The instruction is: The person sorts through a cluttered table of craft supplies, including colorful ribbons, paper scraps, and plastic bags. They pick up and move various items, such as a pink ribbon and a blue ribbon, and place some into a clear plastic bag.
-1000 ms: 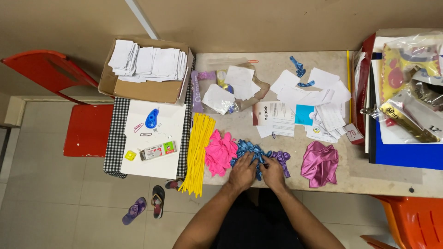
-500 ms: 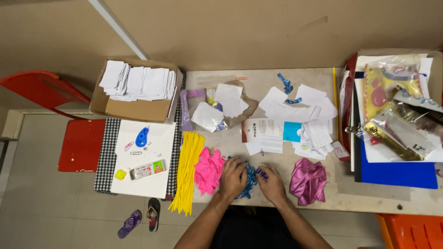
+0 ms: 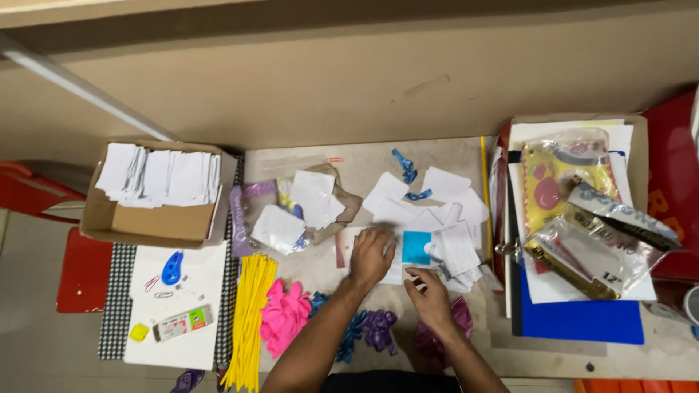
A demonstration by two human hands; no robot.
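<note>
Over at the left edge there's a cardboard box (image 3: 156, 218) stuffed with white paper slips (image 3: 162, 175), sitting above a white sheet (image 3: 175, 335) on a checkered cloth (image 3: 116, 306). That sheet has a blue tape dispenser (image 3: 172, 268), a small yellow block (image 3: 138, 332) and a flat little packet (image 3: 183, 323) on it. A bundle of yellow sticks (image 3: 251, 320) lies along the tabletop's left edge, pink balloons (image 3: 285, 313) just beside it. Near the right edge, a stack with a blue folder (image 3: 582, 320) and clear plastic packets (image 3: 593, 255) on top. A red chair (image 3: 44, 200) is at far left.
</note>
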